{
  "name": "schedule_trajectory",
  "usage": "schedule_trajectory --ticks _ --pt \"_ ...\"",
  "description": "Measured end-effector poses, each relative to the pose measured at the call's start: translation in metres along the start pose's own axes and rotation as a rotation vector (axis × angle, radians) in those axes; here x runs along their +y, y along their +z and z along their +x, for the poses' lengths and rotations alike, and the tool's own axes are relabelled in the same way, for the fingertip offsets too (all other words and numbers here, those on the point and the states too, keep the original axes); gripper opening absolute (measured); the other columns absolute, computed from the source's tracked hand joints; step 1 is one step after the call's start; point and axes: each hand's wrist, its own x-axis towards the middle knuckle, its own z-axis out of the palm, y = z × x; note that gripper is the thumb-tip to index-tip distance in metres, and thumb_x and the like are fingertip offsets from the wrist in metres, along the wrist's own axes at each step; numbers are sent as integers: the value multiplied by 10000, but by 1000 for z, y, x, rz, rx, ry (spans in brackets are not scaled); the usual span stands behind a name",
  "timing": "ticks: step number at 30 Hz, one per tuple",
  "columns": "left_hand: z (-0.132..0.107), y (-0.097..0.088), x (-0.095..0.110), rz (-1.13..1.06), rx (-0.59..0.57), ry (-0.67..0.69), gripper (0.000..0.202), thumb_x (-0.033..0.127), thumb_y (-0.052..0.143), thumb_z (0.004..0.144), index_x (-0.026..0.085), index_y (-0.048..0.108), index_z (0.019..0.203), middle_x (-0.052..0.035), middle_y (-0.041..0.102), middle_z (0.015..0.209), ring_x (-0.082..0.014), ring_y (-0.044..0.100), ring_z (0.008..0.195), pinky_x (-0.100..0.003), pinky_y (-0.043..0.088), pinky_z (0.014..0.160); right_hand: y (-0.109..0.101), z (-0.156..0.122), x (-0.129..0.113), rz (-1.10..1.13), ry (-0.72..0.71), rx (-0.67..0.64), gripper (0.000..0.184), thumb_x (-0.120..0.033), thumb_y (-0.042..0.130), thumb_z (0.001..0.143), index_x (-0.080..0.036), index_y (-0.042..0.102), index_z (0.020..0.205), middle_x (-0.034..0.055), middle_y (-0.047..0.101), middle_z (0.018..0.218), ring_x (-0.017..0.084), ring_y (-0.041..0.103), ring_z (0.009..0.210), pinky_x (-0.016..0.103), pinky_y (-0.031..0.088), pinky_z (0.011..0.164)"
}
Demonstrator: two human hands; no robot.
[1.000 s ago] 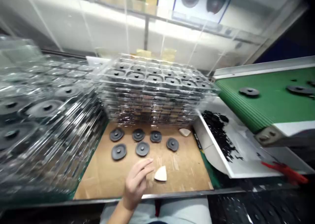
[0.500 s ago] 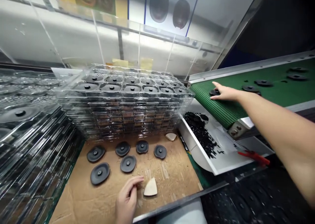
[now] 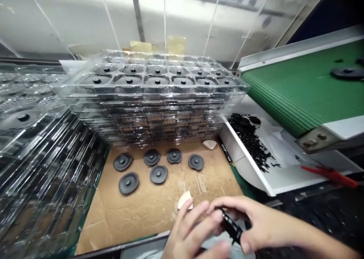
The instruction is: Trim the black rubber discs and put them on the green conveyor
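Observation:
Both of my hands meet at the bottom edge of the view over the front of the cardboard mat [image 3: 148, 209]. My right hand [image 3: 256, 223] pinches a black round rubber disc [image 3: 231, 225] on edge. My left hand [image 3: 193, 232] touches the same disc with thumb and fingers curled around it. A cream wedge-shaped piece [image 3: 184, 200] lies on the mat just beyond my left fingers. Several black discs [image 3: 158, 174] lie farther back on the mat.
A stack of clear plastic trays [image 3: 148, 96] filled with black discs stands behind the mat; more tray stacks [image 3: 42, 149] rise at the left. A green conveyor belt [image 3: 307, 88] carries a disc [image 3: 347, 73] at right. Below it sits a white bin [image 3: 256, 164] with black scraps, and red-handled cutters [image 3: 331, 174].
My right hand came back from the conveyor belt with a black disc to the near edge. My left hand moved right off the mat to meet it. The view tilted down.

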Motion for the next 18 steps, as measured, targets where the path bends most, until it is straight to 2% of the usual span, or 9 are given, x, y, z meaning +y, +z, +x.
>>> schedule_trajectory --ticks 1,3,6,9,13,16,18 --pt "3 2 3 38 -54 63 548 298 595 815 364 409 1326 -27 708 1115 -220 540 1193 -480 321 1075 10 3 15 167 17 6 728 -678 651 631 -202 590 1179 85 665 1048 267 624 1004 373 509 853" --pt "8 4 6 112 -126 107 546 269 625 798 345 443 1307 -11 740 1029 -205 610 1104 -429 374 1047 24 9 37 375 15 69 774 -750 583 629 -187 595 1161 104 654 1062 294 589 1069 408 468 910" --pt "17 1 6 169 -152 75 631 267 653 774 290 396 1350 -36 762 935 -207 689 943 -323 533 862 40 17 53 440 21 166 713 -743 522 700 -189 595 1145 110 646 1065 287 596 1045 419 439 938" --pt "21 -8 2 201 -188 35 573 224 587 821 246 392 1359 -53 762 912 -204 700 863 -277 568 729 52 27 56 379 66 225 618 -687 402 820 -186 603 1120 101 652 1039 261 609 1006 400 443 931" --pt "5 -19 -8 199 -232 -33 536 214 544 841 193 399 1357 -101 734 1000 -226 636 1016 -327 553 800 59 43 50 154 59 262 660 -690 249 864 -196 617 1102 89 684 930 231 641 882 346 497 830" --pt "-17 -20 -7 157 -206 -207 536 217 530 850 248 383 1365 -135 639 1185 -224 532 1167 -346 521 862 61 55 43 23 39 252 736 -747 191 827 -210 637 1062 96 696 900 237 651 841 334 514 755" --pt "-29 -19 -2 113 -147 -353 520 184 515 858 311 397 1348 -117 579 1269 -222 501 1197 -370 490 905 62 62 42 -3 28 241 746 -746 178 828 -201 640 1043 103 697 899 237 655 837 333 514 737"
